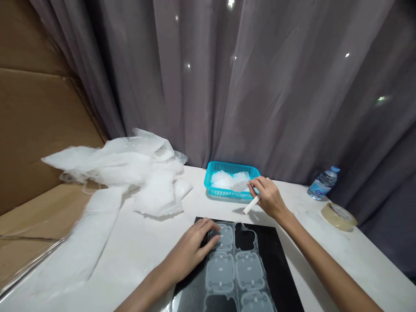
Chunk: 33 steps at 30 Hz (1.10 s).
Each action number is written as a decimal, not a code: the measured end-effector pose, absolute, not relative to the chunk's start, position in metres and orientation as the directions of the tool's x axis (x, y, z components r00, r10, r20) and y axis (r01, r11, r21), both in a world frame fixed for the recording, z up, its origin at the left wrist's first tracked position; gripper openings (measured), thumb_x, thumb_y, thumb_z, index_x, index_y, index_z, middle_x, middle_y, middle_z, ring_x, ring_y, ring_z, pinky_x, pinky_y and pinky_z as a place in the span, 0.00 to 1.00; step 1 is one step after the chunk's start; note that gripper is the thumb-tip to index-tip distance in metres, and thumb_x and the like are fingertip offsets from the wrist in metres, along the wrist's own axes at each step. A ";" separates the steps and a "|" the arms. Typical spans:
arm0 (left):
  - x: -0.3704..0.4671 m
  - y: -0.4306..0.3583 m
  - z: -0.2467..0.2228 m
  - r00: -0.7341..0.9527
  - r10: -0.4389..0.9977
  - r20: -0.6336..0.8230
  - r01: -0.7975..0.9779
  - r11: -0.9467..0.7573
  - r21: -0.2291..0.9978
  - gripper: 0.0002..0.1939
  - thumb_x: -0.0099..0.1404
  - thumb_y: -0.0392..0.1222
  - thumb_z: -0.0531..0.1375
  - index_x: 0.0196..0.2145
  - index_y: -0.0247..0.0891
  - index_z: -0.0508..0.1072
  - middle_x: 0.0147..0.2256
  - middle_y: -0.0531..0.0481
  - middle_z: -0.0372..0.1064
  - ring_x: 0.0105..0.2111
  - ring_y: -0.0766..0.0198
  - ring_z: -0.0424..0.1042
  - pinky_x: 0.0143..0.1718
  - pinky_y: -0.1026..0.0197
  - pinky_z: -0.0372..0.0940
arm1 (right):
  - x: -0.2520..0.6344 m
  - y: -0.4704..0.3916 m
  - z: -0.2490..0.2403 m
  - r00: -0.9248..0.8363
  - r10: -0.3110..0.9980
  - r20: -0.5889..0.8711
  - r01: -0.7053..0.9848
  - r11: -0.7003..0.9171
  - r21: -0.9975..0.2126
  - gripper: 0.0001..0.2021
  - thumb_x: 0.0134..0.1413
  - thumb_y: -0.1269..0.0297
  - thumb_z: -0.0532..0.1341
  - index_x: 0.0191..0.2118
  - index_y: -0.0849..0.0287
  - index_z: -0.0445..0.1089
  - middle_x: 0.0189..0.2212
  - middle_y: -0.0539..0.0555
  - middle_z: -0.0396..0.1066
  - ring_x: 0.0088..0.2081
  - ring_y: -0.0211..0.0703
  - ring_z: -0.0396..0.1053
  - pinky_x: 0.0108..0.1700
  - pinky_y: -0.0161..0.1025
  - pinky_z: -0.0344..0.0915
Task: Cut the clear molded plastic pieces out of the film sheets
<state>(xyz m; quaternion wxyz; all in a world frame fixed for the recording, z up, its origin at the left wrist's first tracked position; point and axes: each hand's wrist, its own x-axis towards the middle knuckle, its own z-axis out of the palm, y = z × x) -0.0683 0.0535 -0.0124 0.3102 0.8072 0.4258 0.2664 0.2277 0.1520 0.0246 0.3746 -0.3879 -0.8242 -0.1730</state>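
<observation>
Over the right side of a turquoise basket (208, 180), my right hand (268, 197) pinches a thin translucent piece (239, 185). A white stick-like tool (251, 204) with a dark tip is also held in its curled fingers, pointing down and left. Several whitish pieces (222, 178) lie in the basket. My left hand (199, 245) rests with fingers spread on the upper left of a translucent moulded sheet (221, 277). That sheet lies on a black board (276, 260) and has rounded-square sections, with openings at its upper right and lower left.
Crumpled white sheets (130, 167) cover the table's left side, beside a large cardboard box (42, 130). At the right are a water bottle (323, 184) and a roll of tape (339, 216). Grey curtains (260, 86) hang behind the white table (182, 229).
</observation>
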 end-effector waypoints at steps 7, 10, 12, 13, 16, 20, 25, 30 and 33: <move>-0.076 0.051 -0.015 0.594 0.791 0.144 0.548 -0.530 0.647 0.15 0.76 0.47 0.59 0.57 0.44 0.70 0.57 0.43 0.68 0.57 0.48 0.70 0.60 0.49 0.66 | 0.231 0.184 0.014 -0.299 0.639 0.709 0.798 0.575 -0.183 0.17 0.76 0.58 0.52 0.38 0.58 0.73 0.32 0.59 0.70 0.35 0.51 0.66 0.41 0.45 0.61; -0.081 0.054 -0.013 0.634 0.766 0.112 0.534 -0.538 0.652 0.20 0.75 0.49 0.61 0.61 0.44 0.67 0.60 0.41 0.65 0.59 0.48 0.69 0.62 0.48 0.65 | 0.225 0.157 0.004 -0.264 0.686 0.678 0.764 0.578 -0.287 0.19 0.76 0.55 0.50 0.40 0.58 0.73 0.37 0.61 0.72 0.41 0.55 0.67 0.47 0.50 0.63; -0.082 0.056 -0.011 0.649 0.753 0.106 0.514 -0.537 0.668 0.24 0.74 0.50 0.63 0.63 0.45 0.66 0.61 0.41 0.64 0.60 0.47 0.68 0.63 0.48 0.64 | 0.218 0.127 -0.002 -0.254 0.716 0.650 0.722 0.588 -0.366 0.22 0.78 0.55 0.44 0.43 0.58 0.72 0.41 0.62 0.73 0.45 0.56 0.69 0.51 0.53 0.65; -0.083 0.056 -0.010 0.653 0.750 0.102 0.506 -0.533 0.678 0.25 0.73 0.51 0.63 0.63 0.45 0.66 0.61 0.41 0.64 0.61 0.47 0.67 0.63 0.48 0.64 | 0.213 0.110 -0.004 -0.261 0.733 0.628 0.694 0.595 -0.405 0.24 0.79 0.56 0.41 0.44 0.57 0.72 0.42 0.61 0.74 0.46 0.54 0.70 0.51 0.52 0.67; -0.082 0.058 -0.006 0.654 0.752 0.077 0.498 -0.505 0.705 0.26 0.72 0.52 0.64 0.63 0.45 0.66 0.60 0.42 0.66 0.60 0.47 0.68 0.62 0.48 0.65 | 0.197 0.069 -0.007 -0.356 0.811 0.464 0.554 0.583 -0.594 0.26 0.80 0.57 0.37 0.45 0.57 0.71 0.33 0.53 0.74 0.31 0.42 0.73 0.37 0.40 0.72; -0.079 0.058 -0.007 0.646 0.760 0.074 0.491 -0.488 0.721 0.27 0.71 0.54 0.65 0.63 0.45 0.66 0.58 0.42 0.66 0.58 0.47 0.68 0.60 0.47 0.66 | 0.182 0.047 -0.006 -0.552 0.829 0.086 0.273 0.278 -0.921 0.13 0.72 0.55 0.60 0.39 0.57 0.74 0.30 0.50 0.75 0.30 0.42 0.77 0.37 0.37 0.73; -0.073 0.057 -0.011 0.629 0.769 0.111 0.508 -0.515 0.690 0.25 0.72 0.53 0.63 0.61 0.43 0.66 0.58 0.41 0.66 0.59 0.45 0.67 0.61 0.45 0.64 | 0.185 0.047 -0.012 -0.558 0.827 0.066 0.287 0.267 -0.920 0.04 0.62 0.63 0.68 0.38 0.58 0.78 0.35 0.51 0.78 0.35 0.42 0.75 0.38 0.37 0.70; -0.070 0.055 -0.014 0.625 0.773 0.112 0.509 -0.511 0.693 0.26 0.73 0.53 0.63 0.63 0.43 0.65 0.60 0.41 0.66 0.60 0.46 0.66 0.62 0.45 0.63 | 0.187 0.044 -0.019 -0.555 0.815 0.165 0.333 0.399 -0.854 0.02 0.65 0.65 0.67 0.39 0.56 0.78 0.36 0.50 0.78 0.38 0.42 0.74 0.44 0.38 0.68; -0.071 0.056 -0.015 0.624 0.772 0.123 0.493 -0.511 0.704 0.29 0.72 0.54 0.64 0.65 0.44 0.64 0.60 0.41 0.66 0.61 0.45 0.66 0.63 0.45 0.63 | 0.185 0.043 -0.021 -0.567 0.801 0.192 0.327 0.433 -0.840 0.04 0.67 0.64 0.66 0.40 0.56 0.78 0.37 0.51 0.78 0.39 0.42 0.75 0.44 0.39 0.68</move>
